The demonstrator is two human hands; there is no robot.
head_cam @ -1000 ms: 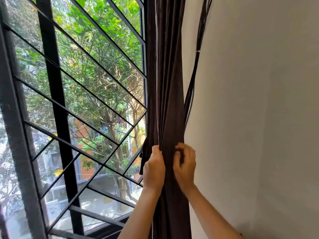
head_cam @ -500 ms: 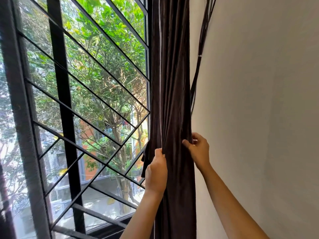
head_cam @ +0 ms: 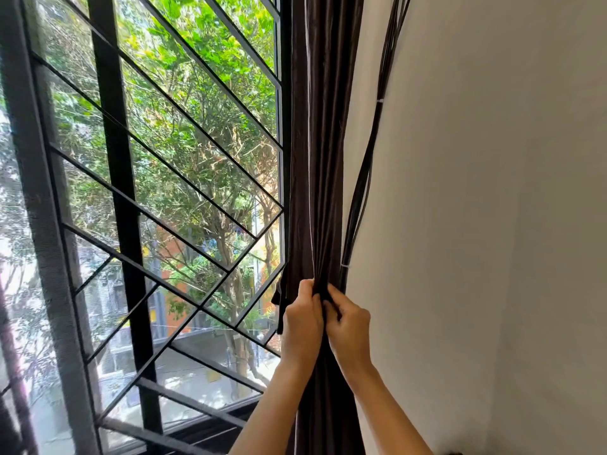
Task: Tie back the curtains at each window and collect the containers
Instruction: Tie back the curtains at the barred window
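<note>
You were on the tie-back step at this window, not the containers; none of those showed in frame. The curtain (head_cam: 323, 159) hung as a dark, bunched column just right of centre, between the window grille (head_cam: 115, 192) on the left and the bare wall (head_cam: 492, 224) on the right. A bundle of black cables (head_cam: 368, 178) ran down the wall just beside it. Your left hand (head_cam: 302, 323) and right hand (head_cam: 349, 326) met at lower centre, touching or nearly so, both gripping the folds at the same height. The left fingers (head_cam: 307, 287) were curled round the window-side pleats. The right fingers (head_cam: 333, 295) were curled in, pinching the wall-side pleats. Neither hand was spread. A short dark strip (head_cam: 280, 310) hung off the curtain's left edge just beside your left hand. It was probably a tie-back end, but I couldn't confirm that. No knot or wrapped band was visible, so I judged the tie as not yet made. Next move, as I read it: hold the bunch with one hand, then free the other to bring the strip round the column and fasten it snug so no pleats slip out. The cables sat close enough to get caught in the wrap, so that was the risk. No hook or anchor showed on the wall, so where it fastens was unclear.
</note>
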